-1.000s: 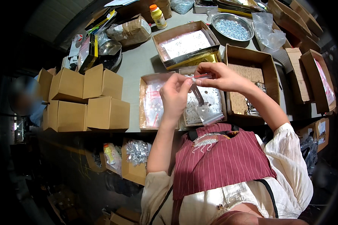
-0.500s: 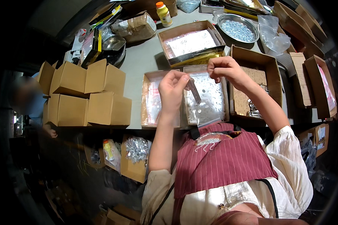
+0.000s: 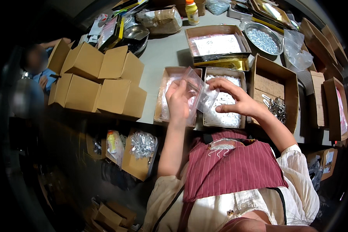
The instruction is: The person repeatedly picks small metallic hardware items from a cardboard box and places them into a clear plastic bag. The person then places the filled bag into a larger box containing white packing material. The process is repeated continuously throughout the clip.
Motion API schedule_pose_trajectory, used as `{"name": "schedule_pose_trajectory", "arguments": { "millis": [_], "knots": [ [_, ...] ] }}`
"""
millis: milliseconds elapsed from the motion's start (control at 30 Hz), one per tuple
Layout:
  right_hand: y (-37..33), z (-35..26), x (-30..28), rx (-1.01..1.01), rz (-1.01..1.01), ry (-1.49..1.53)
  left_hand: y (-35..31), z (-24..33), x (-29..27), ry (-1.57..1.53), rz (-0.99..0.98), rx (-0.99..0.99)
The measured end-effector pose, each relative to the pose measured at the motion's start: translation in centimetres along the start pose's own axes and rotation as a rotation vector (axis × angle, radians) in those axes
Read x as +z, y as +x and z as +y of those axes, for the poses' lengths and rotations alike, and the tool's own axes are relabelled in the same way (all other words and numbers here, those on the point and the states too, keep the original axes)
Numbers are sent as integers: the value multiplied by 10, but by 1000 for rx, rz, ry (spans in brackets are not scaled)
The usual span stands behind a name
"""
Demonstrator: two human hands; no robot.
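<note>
Over the two small cardboard boxes at the table's near edge, my left hand (image 3: 178,99) is closed on a clear plastic bag (image 3: 199,93) with a reddish edge. The bag stands tilted, its far end near my right hand (image 3: 234,97). That hand is open, fingers curved and thumb apart, above a box of small white pieces (image 3: 224,120). Whether its fingertips touch the bag I cannot tell. Under my left hand lies the other box (image 3: 159,110), with clear bags in it. A larger box (image 3: 291,83) on the right contains metal clips (image 3: 277,109).
Open brown cartons (image 3: 81,92) stand at the left. Farther back are a box with a white sheet (image 3: 217,45), a metal bowl of small silvery parts (image 3: 263,38) and a yellow bottle (image 3: 191,13). A co-worker's hand (image 3: 43,82) shows at far left.
The bag in my left hand now appears wider and tilted, with its earlier dark strip hardly visible. My right hand has come lower and opened its fingers. The whole view has shifted slightly.
</note>
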State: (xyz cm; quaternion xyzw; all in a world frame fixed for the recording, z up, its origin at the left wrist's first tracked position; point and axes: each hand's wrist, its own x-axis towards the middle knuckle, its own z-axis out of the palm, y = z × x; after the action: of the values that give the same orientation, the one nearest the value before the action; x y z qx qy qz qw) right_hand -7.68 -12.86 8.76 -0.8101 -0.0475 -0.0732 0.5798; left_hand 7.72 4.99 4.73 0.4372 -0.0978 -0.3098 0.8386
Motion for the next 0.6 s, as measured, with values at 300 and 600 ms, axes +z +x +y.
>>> {"name": "schedule_pose_trajectory", "arguments": {
  "millis": [300,600],
  "knots": [
    [26,-23,29,217,-162,111,-27,15,-85,-369,245,40],
    [35,-5,45,171,-175,-47,-98,49,-199,-1073,-229,5]
  ]
}}
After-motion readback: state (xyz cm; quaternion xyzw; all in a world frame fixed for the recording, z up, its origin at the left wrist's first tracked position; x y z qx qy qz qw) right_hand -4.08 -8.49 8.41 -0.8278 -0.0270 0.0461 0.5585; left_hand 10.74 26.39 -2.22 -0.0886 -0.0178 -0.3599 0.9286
